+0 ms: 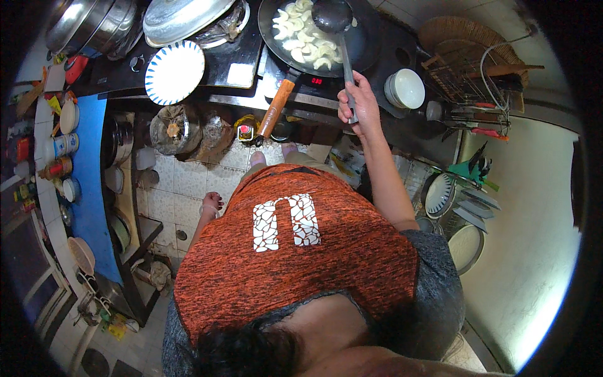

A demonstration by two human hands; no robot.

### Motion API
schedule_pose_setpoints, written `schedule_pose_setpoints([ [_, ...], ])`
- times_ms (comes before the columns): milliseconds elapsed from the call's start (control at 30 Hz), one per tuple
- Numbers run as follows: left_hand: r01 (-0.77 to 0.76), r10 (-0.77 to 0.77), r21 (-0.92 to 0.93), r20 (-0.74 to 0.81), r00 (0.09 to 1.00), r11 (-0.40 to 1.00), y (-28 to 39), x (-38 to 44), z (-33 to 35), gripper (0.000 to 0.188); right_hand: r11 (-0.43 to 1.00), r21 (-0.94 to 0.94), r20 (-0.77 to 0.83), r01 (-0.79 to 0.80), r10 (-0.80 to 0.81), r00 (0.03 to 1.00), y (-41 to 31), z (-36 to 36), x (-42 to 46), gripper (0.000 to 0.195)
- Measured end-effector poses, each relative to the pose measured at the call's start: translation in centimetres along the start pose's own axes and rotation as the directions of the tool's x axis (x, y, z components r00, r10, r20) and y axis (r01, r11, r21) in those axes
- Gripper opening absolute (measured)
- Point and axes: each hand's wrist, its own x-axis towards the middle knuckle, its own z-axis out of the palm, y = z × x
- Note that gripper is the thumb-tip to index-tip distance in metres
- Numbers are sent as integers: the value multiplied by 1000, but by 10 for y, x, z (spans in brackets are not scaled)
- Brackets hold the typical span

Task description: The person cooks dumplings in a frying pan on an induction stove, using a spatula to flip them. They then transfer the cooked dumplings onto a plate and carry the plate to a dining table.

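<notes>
My right hand (360, 101) grips the grey handle of a ladle (332, 16). Its dark bowl is over the far right side of the food in a dark frying pan (360, 47). Pale crescent-shaped pieces, which look like dumplings (301, 35), lie in the pan in some liquid. The pan's wooden handle (277, 106) points towards me, with no hand on it. Beneath the pan is a cooktop with a lit red display (316, 81). Down at my left side hangs my left hand (212, 201), away from the counter. Nothing shows in it, and its finger position is unclear.
Left of the pan sit a blue-rimmed white plate (174, 71) and a large metal lid (181, 19). White bowls (406, 88) stand right of the cooktop. A wire rack (485, 99) holds utensils at the right. A blue-topped shelf (89, 179) with jars runs along my left.
</notes>
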Motion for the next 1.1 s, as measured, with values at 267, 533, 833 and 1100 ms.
schedule_pose_setpoints([
  [267,41,-41,5,-2,999,999,7,-3,-2,8,997,-75,-160,2,-14,987,-6,-28,-7,42],
  [533,24,-11,-134,100,995,991,-22,29,-10,10,993,-103,-281,-62,31,959,0,-40,-20,44],
  [833,-42,42,-18,3,999,999,-17,37,-13,9,992,-92,-245,-90,65,967,11,-29,-20,43],
  [1100,-5,5,51,-2,1000,999,4,18,-12,9,940,309,-69,-143,172,983,7,-30,-20,23],
])
